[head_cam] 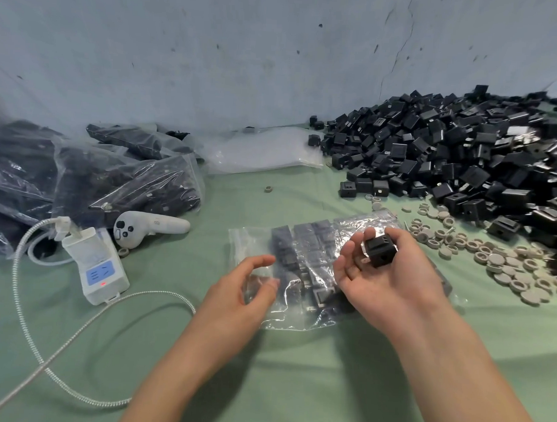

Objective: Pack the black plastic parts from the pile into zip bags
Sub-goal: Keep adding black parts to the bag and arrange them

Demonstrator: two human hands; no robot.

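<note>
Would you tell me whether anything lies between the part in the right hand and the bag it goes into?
Nothing visible does. The right hand holds the part over the bag. The left hand is at the bag's left end; whether the mouth is open is unclear.

This looks to me like a small packing workshop, where goods are sorted and bagged by hand. The work surface is covered with a green cloth (295, 387). On it lies a big pile (480, 175) of identical black plastic parts (449, 145), heaped against a bare, scuffed wall (214, 48). Beside the pile, many small grey rings (507, 268) are spread out loose. At the left, filled zip bags (122, 178) are stacked on each other. A flat stack of empty bags (263, 152) lies at the back, and one half-filled bag (304, 244) lies in the middle.
</note>
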